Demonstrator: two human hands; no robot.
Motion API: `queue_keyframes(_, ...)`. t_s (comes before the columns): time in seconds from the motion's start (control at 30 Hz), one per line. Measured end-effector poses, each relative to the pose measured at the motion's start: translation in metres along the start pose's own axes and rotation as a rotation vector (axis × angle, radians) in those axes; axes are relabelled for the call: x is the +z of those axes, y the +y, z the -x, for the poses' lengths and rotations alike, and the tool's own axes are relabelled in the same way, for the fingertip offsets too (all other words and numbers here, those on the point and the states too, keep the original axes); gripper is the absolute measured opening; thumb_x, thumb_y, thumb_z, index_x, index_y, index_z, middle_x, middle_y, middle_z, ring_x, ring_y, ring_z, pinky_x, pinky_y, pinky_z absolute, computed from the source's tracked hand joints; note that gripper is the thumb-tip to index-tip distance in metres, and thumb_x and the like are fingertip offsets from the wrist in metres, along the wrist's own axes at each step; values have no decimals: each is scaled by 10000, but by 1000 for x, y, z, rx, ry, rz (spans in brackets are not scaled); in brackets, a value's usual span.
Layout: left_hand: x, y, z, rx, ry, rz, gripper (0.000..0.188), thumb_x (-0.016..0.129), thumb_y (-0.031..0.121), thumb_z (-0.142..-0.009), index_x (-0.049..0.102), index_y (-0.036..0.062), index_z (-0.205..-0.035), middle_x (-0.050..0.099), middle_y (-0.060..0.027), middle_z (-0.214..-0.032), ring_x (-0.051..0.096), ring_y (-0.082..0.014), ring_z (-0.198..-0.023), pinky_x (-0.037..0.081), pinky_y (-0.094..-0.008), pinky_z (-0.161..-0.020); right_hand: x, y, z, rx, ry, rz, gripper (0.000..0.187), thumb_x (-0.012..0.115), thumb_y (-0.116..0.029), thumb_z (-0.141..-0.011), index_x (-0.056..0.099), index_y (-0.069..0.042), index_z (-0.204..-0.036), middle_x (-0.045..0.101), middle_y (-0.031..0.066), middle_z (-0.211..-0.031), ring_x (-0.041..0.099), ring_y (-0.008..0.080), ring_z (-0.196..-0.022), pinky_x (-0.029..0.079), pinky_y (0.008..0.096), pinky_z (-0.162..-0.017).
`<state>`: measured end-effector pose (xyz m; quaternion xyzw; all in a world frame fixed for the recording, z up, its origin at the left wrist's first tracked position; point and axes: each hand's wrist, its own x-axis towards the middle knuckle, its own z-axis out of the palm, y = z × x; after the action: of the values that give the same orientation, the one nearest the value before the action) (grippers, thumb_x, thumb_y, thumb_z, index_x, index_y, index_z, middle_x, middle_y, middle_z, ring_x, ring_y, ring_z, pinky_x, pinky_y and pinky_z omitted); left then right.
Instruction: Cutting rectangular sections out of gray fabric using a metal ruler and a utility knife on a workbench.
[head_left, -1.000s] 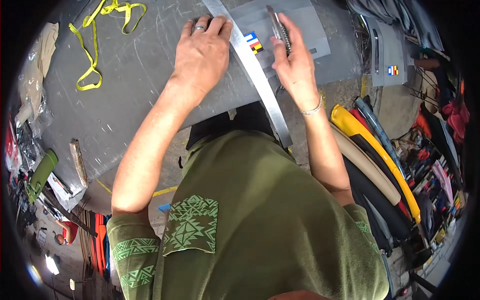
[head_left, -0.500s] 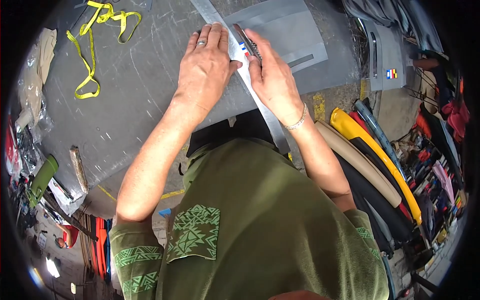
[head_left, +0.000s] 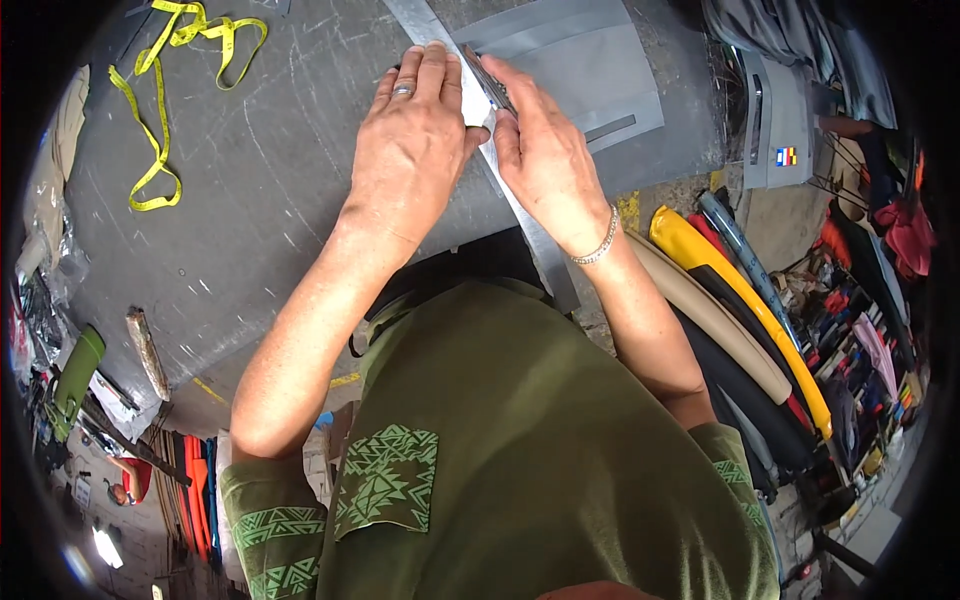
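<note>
Scratched grey table (head_left: 270, 200) beneath; my left hand (head_left: 405, 150) flat, fingers unclenched, on metal ruler (head_left: 474, 100); right hand (head_left: 548, 165) grasping knife (head_left: 497, 92) beside it; grey sheet (head_left: 590, 70) right of fingers; best pin ruler firmly, blade snug

The ruler (head_left: 541, 240) is bare metal — smooth and bright, flaring white where light hits it. The knife (head_left: 490, 82) looks metallic too. The grey sheet (head_left: 580, 80) has a smooth, low-sheen, plastic-like face, while the dark tabletop (head_left: 270, 150) is matt and scuffed with pale scratches. The yellow roll (head_left: 741, 300) shines glossily; the shirt (head_left: 560, 420) is soft, matt cloth — its printed pocket (head_left: 388, 480) equally dull.
</note>
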<state>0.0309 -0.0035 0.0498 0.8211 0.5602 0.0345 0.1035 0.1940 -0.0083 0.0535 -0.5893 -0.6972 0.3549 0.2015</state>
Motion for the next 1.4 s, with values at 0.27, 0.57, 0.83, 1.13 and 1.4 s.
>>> queue_keyframes(0.27,0,0,0,-19,13,73,702,790,314,-871,514,-43,-1408,503,-153,-1470,493,-283,-1402,426,-397,-1180,-1,-2,-1,4,-7,35,505,561,-45,-972,480,-152,-1459,648,198,-1126,682,434,-929,575,512,-805)
queue_keyframes(0.57,1,-1,1,-3,24,58,735,776,386,-879,522,-67,-1400,521,-171,-1444,507,-278,-1389,436,-395,-1167,-3,-6,-2,54,-60,45,519,551,0,-959,492,-133,-1457,635,217,-1295,673,421,-1063,563,467,-900)
queue_keyframes(0.83,2,-2,1,5,27,53,722,766,381,-891,521,-57,-1410,513,-165,-1457,504,-276,-1397,438,-393,-1167,-11,-15,-6,79,-110,96,516,542,-14,-969,479,-148,-1463,635,216,-1286,658,436,-1080,554,487,-906)
queue_keyframes(1.13,3,-1,2,-20,52,80,697,798,292,-868,508,-21,-1420,507,-137,-1464,501,-279,-1400,453,-390,-1156,-20,-26,-13,52,-163,168,507,533,-41,-968,471,-152,-1460,696,243,-1105,672,450,-999,546,525,-866)
queue_keyframes(1.4,5,-2,3,-21,55,86,689,789,308,-875,514,-16,-1418,509,-145,-1470,504,-295,-1399,456,-406,-1151,-22,-25,-11,45,-172,150,530,545,-33,-960,467,-156,-1469,707,241,-1055,685,442,-962,552,523,-848)
